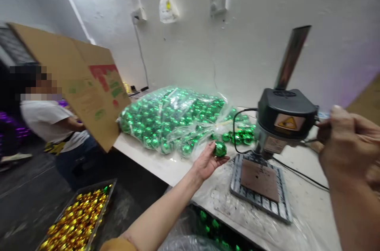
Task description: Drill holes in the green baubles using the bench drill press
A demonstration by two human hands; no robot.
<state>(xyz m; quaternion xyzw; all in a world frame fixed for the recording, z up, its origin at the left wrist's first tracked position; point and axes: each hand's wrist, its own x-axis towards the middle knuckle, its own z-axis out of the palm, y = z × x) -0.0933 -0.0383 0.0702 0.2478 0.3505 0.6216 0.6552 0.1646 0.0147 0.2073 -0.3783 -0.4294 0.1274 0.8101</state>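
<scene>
A shiny green ball ornament (220,149) is held in the fingertips of my left hand (208,162), to the left of the small bench drill press (285,112). Curled beside the drill head's right side is my right hand (346,144), closed around its feed handle, which the fingers mostly hide. A brown board (259,179) lies on the slotted metal base (283,209) under the drill. Behind my left hand, more green balls (245,136) lie loose at the mouth of a large clear plastic bag (172,116) filled with them.
The white table (145,164) runs along the wall. A black cable (299,172) crosses it. Gold balls fill a crate (111,199) on the floor at lower left. Green balls (210,223) sit below the table edge. A person (56,124) stands behind a big cardboard box (80,84).
</scene>
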